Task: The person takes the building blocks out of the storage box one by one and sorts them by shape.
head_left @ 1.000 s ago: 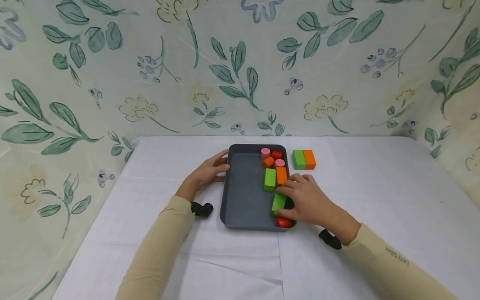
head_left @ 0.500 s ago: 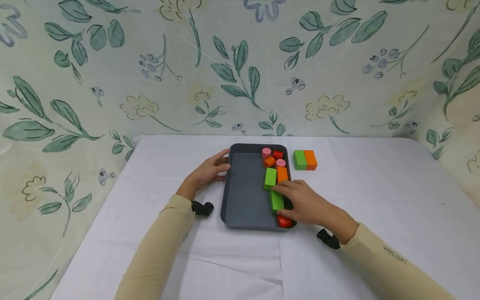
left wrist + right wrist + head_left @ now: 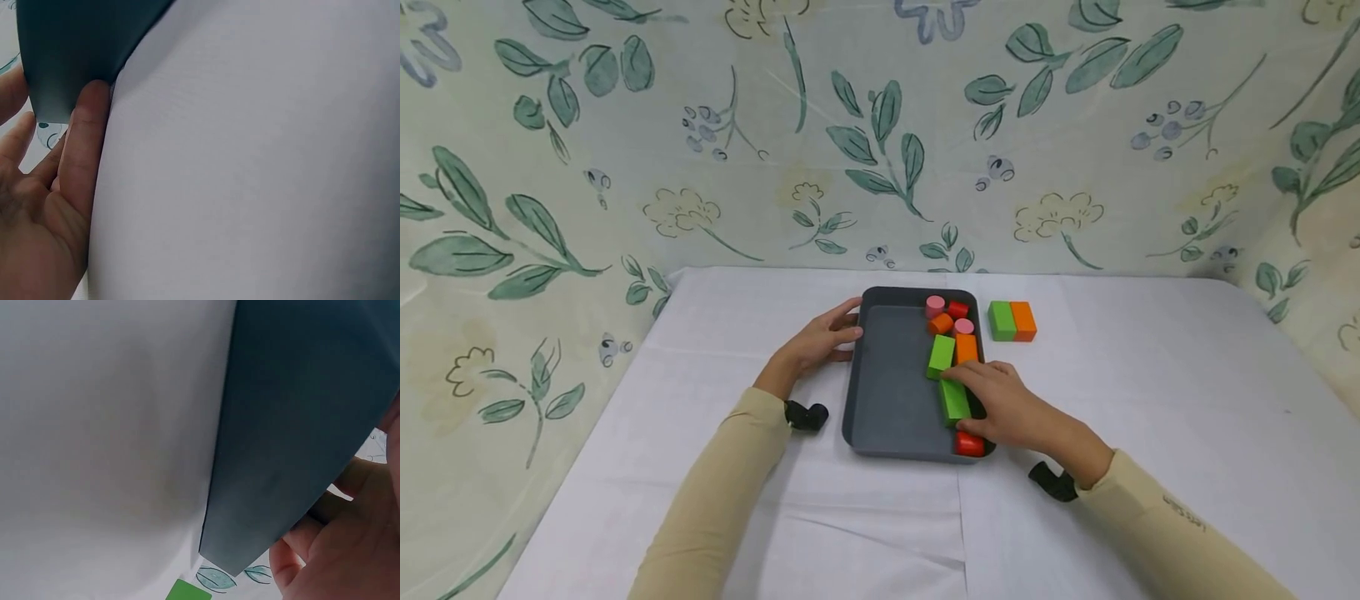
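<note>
A dark grey tray [image 3: 891, 375] lies on the white-covered table. My left hand [image 3: 816, 342] rests against its left side, and in the left wrist view the fairly straight fingers [image 3: 84, 150] touch the tray's outer wall. Over the right side of the tray, my right hand [image 3: 1011, 404] holds a green block [image 3: 953, 404] between thumb and fingers. Just beyond it lie a second green block [image 3: 941, 357] and an orange block [image 3: 966, 348]. Nearer me, a red cylinder [image 3: 969, 443] lies in the front right corner, beside my right thumb.
Pink cylinders [image 3: 935, 306], a small red piece [image 3: 957, 309] and an orange cylinder [image 3: 941, 323] cluster in the tray's far right corner. Outside, right of the tray, a green block [image 3: 1002, 322] and an orange block [image 3: 1023, 322] stand side by side. Patterned fabric hangs behind the table.
The right hand has shifted slightly left and toward me, and the green block in it has turned, its far end now leaning left. The left hand stays at the tray's side.
</note>
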